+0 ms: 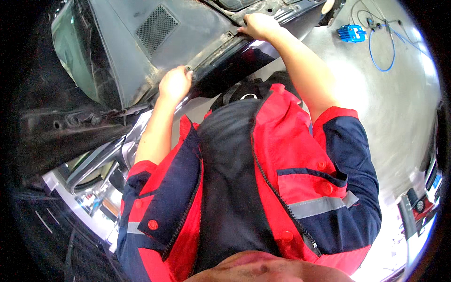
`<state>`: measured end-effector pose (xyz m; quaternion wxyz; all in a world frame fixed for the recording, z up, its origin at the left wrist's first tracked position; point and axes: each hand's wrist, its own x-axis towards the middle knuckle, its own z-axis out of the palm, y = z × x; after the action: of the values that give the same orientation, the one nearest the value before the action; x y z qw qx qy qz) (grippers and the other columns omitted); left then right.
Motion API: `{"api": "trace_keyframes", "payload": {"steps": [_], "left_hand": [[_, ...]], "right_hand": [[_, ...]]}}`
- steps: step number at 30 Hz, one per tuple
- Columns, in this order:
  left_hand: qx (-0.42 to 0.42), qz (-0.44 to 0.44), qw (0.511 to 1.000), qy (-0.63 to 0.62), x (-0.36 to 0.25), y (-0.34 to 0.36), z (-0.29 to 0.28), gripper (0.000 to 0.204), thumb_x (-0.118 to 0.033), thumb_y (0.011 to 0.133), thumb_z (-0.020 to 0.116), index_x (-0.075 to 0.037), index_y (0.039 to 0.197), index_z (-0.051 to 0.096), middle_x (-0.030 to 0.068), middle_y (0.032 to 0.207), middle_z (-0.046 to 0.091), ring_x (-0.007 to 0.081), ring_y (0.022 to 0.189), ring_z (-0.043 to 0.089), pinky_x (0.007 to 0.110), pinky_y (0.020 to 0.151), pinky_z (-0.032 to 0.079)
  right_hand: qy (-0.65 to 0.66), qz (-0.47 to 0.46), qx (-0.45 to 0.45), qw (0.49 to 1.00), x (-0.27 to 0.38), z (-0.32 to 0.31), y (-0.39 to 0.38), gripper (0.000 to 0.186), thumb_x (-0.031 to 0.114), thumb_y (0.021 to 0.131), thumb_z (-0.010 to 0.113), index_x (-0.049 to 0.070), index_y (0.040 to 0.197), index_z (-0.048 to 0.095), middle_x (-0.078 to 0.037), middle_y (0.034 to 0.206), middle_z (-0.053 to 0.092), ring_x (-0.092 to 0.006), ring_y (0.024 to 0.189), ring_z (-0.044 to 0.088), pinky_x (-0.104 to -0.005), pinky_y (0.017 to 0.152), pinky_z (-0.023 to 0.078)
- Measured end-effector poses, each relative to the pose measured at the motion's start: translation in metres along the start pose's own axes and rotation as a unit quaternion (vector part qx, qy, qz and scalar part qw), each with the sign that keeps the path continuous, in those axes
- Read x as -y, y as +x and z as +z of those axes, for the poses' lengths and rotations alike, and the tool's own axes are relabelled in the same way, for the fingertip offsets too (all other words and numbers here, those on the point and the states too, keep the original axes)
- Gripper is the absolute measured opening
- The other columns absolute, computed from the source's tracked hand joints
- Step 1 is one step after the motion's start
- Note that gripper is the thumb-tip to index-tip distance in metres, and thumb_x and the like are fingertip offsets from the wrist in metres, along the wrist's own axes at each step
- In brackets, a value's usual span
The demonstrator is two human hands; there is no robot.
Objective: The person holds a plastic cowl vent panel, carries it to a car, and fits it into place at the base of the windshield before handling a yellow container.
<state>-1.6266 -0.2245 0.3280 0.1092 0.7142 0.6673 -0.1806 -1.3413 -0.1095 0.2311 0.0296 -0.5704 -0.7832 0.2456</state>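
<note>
A grey panel with a mesh grille (157, 29) lies along the car beside the windshield glass (70, 51). At the near edge of this panel is my left hand (175, 84), closed, with a small dark bit showing by its fingertips. What it holds is mostly hidden. Farther along the same edge, to the right, my right hand (259, 27) is bent down with its fingers closed at a small dark spot on the dirty ledge. I cannot make out what is in them. Just below both hands runs the glossy black fender (221, 70).
Dark engine-bay parts (235, 4) lie beyond my right hand. A blue finned device (351, 33) with cables and a blue hose (381, 69) rests on the grey floor (376, 113) at the right. A side mirror (96, 162) juts out at the lower left.
</note>
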Motion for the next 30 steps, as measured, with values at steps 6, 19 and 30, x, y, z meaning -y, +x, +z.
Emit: {"api": "trace_keyframes", "payload": {"steps": [6, 19, 30], "left_hand": [[0.032, -0.184, 0.98, -0.062, 0.014, 0.028, 0.026, 0.046, -0.049, 0.085, 0.065, -0.003, 0.086, 0.066, 0.0206, 0.089, 0.069, 0.0383, 0.09, 0.066, 0.047, 0.079, 0.05], [0.082, -0.319, 0.938, -0.109, 0.019, 0.037, 0.049, 0.048, -0.05, 0.08, 0.073, -0.003, 0.084, 0.063, 0.0187, 0.082, 0.068, 0.0374, 0.082, 0.065, 0.045, 0.072, 0.05], [0.139, -0.328, 0.931, -0.085, 0.023, 0.044, 0.051, 0.048, -0.042, 0.085, 0.07, 0.001, 0.107, 0.064, 0.025, 0.108, 0.066, 0.0415, 0.104, 0.063, 0.048, 0.087, 0.05]], "right_hand": [[0.008, -0.065, 0.065, 0.996, 0.006, 0.01, 0.012, 0.05, 0.052, 0.086, 0.064, 0.004, 0.101, 0.067, -0.019, 0.098, 0.069, -0.0368, 0.096, 0.066, -0.0466, 0.083, 0.052], [0.092, -0.13, 0.19, 0.969, 0.005, 0.031, 0.025, 0.039, 0.038, 0.091, 0.06, 0.0, 0.088, 0.069, -0.022, 0.09, 0.069, -0.0394, 0.089, 0.067, -0.0481, 0.078, 0.052], [0.084, -0.073, 0.253, 0.961, 0.022, 0.028, 0.026, 0.034, 0.034, 0.089, 0.061, 0.002, 0.088, 0.073, -0.022, 0.09, 0.07, -0.0376, 0.089, 0.068, -0.047, 0.08, 0.052]]}}
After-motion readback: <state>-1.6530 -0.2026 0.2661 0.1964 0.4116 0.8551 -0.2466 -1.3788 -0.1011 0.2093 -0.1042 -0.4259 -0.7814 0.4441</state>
